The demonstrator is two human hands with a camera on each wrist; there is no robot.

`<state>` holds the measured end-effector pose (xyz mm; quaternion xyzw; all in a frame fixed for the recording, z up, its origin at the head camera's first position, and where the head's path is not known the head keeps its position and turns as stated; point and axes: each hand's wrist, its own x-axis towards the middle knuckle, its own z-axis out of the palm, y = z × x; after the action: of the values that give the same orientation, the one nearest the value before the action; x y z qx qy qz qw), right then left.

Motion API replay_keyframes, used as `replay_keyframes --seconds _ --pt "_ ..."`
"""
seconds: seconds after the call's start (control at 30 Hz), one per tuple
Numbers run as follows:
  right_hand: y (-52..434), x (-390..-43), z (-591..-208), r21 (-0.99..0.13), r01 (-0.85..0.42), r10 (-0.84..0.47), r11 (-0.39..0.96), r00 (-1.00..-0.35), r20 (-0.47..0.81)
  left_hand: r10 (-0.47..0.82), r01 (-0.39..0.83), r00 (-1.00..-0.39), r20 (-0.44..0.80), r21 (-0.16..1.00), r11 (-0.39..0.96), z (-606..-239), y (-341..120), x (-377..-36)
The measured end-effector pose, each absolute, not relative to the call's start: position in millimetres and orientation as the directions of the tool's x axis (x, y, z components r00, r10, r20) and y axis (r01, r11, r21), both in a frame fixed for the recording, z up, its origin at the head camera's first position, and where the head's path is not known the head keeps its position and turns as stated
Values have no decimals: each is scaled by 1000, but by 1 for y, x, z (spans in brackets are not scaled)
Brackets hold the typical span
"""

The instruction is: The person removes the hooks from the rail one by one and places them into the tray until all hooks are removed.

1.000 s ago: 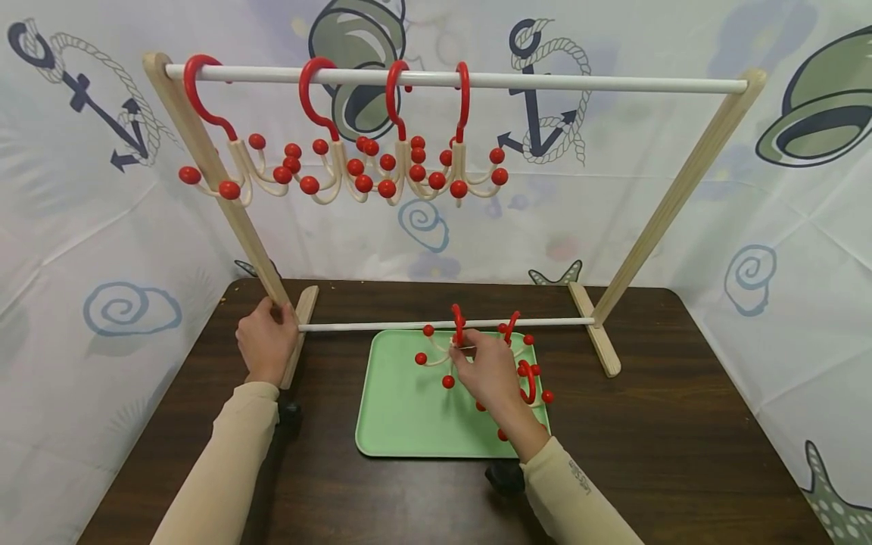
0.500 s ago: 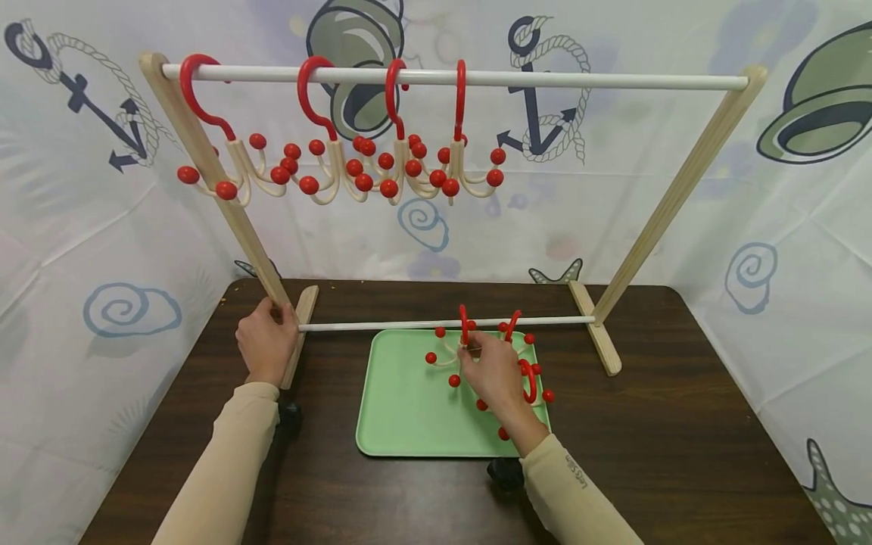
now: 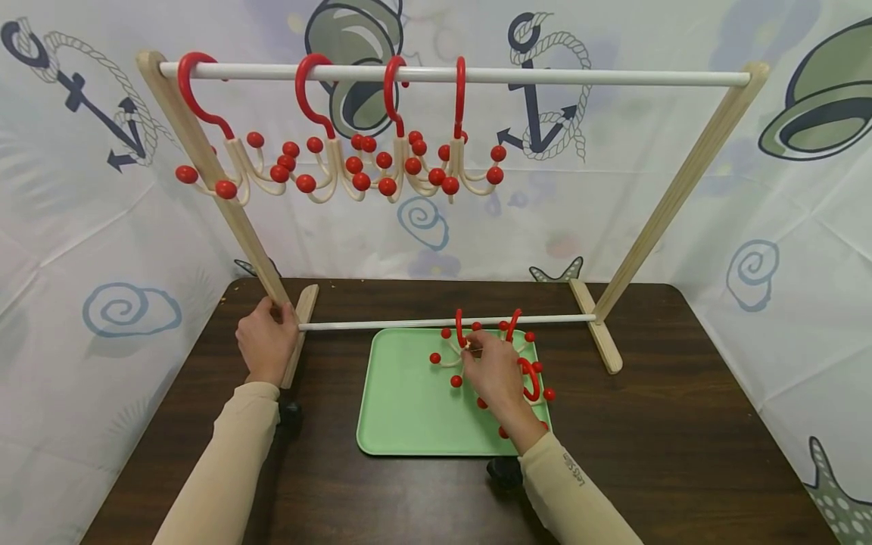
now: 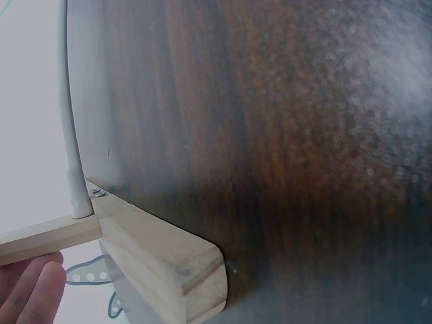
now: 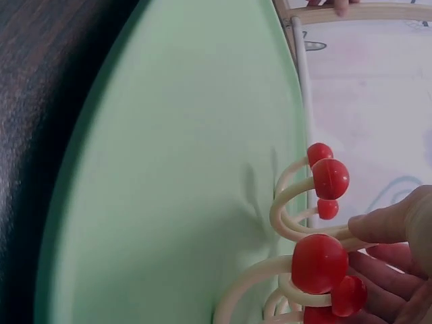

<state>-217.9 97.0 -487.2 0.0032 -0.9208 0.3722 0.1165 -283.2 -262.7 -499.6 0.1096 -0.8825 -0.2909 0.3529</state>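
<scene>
My right hand (image 3: 492,372) pinches a cream multi-armed hook hanger with red ball tips (image 3: 453,354) just over the green tray (image 3: 409,409); its red hook (image 3: 460,327) points up near the lower white rod (image 3: 381,325). In the right wrist view the hanger's curved arms and balls (image 5: 317,260) lie against my fingers (image 5: 398,226). My left hand (image 3: 266,341) grips the wooden rack's left post (image 3: 255,250) at its foot (image 4: 162,260). Several like hangers (image 3: 341,163) hang from the top rod (image 3: 579,77).
More hook hangers (image 3: 527,375) lie on the tray's right side under my right hand. The rack's right post (image 3: 654,219) and foot (image 3: 599,341) stand on the dark wooden table (image 3: 681,424). A printed cloth backdrop surrounds the table.
My right hand with the hanger has shifted a little to the right over the tray. The left hand has stayed on the post.
</scene>
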Motion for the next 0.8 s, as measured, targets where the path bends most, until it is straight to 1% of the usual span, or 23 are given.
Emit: replay_keyframes --seconds 0.2,0.57,0.8 --pt "97 -218 -488 -677 -106 84 728 -967 242 -404 7 -732 548 600 800 -498 -261 -282" --pt "96 -221 -488 -640 -69 96 766 -971 219 -409 -1 -729 549 596 803 -499 -262 -283" --pt "96 -220 -486 -624 -94 77 775 -967 242 -410 -8 -733 543 597 802 -501 -263 -285"
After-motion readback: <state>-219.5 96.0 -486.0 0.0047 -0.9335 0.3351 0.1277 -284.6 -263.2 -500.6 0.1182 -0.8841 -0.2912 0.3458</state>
